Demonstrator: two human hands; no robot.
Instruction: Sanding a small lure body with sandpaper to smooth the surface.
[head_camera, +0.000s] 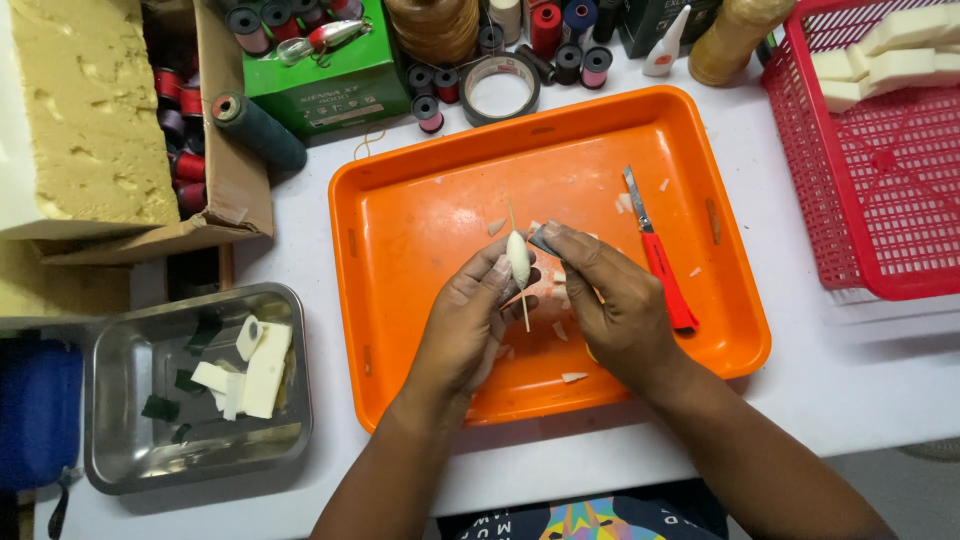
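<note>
Over the orange tray (420, 200), my left hand (465, 325) pinches a small white oval float (517, 257) that is skewered on a thin wooden stick (524, 305). My right hand (610, 300) holds a small dark grey piece, like sandpaper (543, 239), against the float's right side. A red-handled utility knife (660, 260) lies in the tray just right of my right hand, blade pointing away. White shavings are scattered on the tray around my hands.
A steel pan (130, 380) with white foam offcuts sits at the left. A red basket (880, 170) with foam blocks stands at the right. Thread spools, a tape roll (500, 88), a green box (320, 75) and a yellow foam block (85, 110) line the back.
</note>
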